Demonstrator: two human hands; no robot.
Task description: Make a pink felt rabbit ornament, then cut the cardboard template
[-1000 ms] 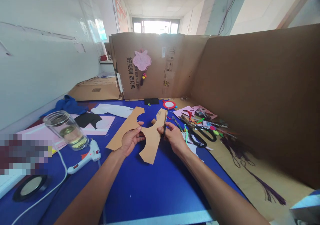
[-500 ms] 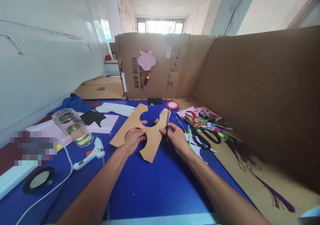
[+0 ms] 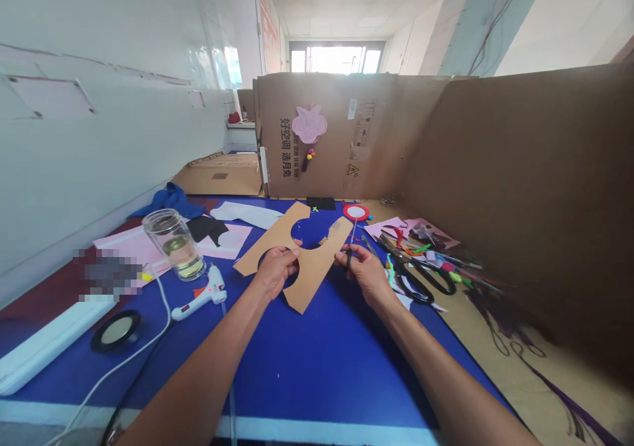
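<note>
A tan piece of cardboard (image 3: 313, 267) with rounded cut-outs is held above the blue table. My left hand (image 3: 277, 271) grips its middle, the thumb on top and fingers underneath. At its right edge, my right hand (image 3: 365, 271) is closed on small dark-handled scissors (image 3: 351, 251), whose thin blades point up and away. The fingertips of that hand are beside the cardboard edge; whether they touch it I cannot tell.
A glass jar (image 3: 179, 251) and white glue gun (image 3: 205, 294) stand left, near a black tape roll (image 3: 116, 331). Large black scissors (image 3: 421, 271) lie right among scraps. A red-rimmed disc (image 3: 356, 213) lies behind. Cardboard walls (image 3: 381, 142) rise at the back and right.
The whole view has shifted, so the scene sits further right. Both hands still hold the cardboard and the scissors, with little change between them.
</note>
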